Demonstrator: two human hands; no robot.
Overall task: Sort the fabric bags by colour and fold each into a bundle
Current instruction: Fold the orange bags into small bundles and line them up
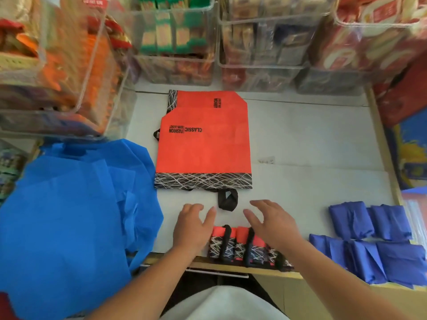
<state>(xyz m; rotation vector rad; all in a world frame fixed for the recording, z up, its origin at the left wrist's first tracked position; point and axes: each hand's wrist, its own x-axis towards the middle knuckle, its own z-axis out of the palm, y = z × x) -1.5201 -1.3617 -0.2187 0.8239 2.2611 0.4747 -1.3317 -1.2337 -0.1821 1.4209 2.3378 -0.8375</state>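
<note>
A white surface point(312, 139) runs to a back row of clear bins point(261, 72) packed with wrapped goods. On its left lies a loose heap of bright blue fabric bags point(69, 215), too crumpled to count. In the middle, two orange bags point(203, 146) lie flat, one on top of the other, the lower one showing at the far end. At the right sit five folded dark-blue bundles point(351, 218), two behind and three in front. Three orange bundles point(217, 245) line the near edge, each wrapped by a black strap, the third partly under the right forearm. The left hand point(191, 227) and right hand point(272, 225) are above them, fingers point(194, 207) spread and relaxed, holding nothing; whether they touch the surface I cannot tell. Between them lies the top bag's black handle loop point(227, 199).
</note>
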